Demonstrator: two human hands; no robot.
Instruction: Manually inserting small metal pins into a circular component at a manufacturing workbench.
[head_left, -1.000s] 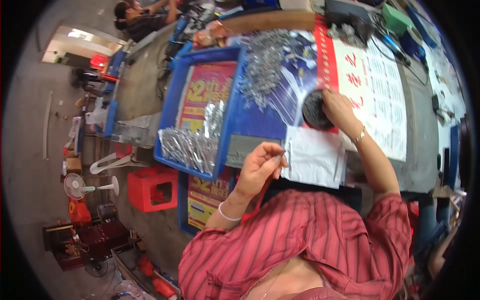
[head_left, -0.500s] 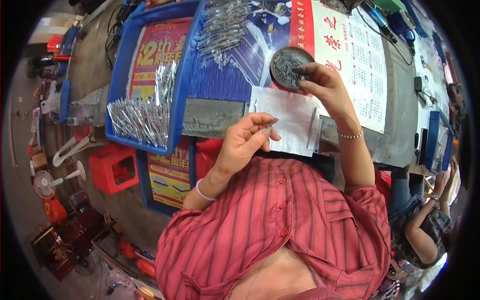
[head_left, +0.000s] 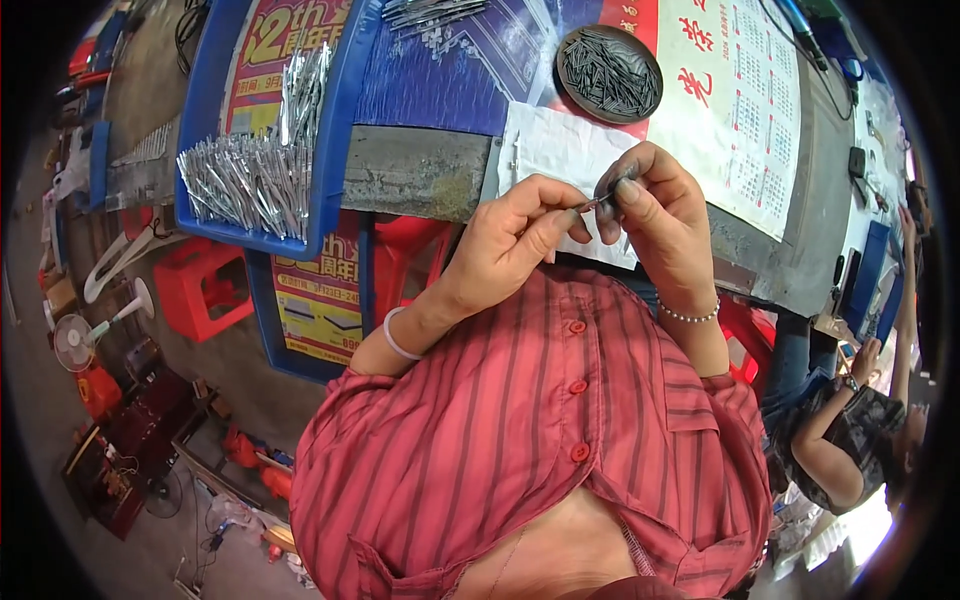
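Observation:
My left hand (head_left: pixel 505 245) and my right hand (head_left: pixel 665 210) meet in front of my chest, above the near edge of a white sheet (head_left: pixel 545 140). Each has thumb and forefinger pinched together. A thin, small metal piece (head_left: pixel 592 204) runs between the two pinches; its exact kind is too small to make out. The fingertips of my right hand are stained dark grey. Just beyond them stands a round dark dish (head_left: pixel 613 118) filled with short dark grey metal pins (head_left: pixel 608 68).
A blue tray (head_left: pixel 338 130) at the left holds many slim silver metal pieces (head_left: pixel 250 190). More silver pieces (head_left: pixel 430 10) lie on a blue printed sheet (head_left: pixel 440 85). A calendar sheet (head_left: pixel 740 130) covers the right side. Red stools (head_left: pixel 200 290) stand below; another person (head_left: pixel 835 450) sits at the right.
My right hand has come back from the dish of pins to my left hand, and their fingertips now meet. The view has shifted, so the table appears higher.

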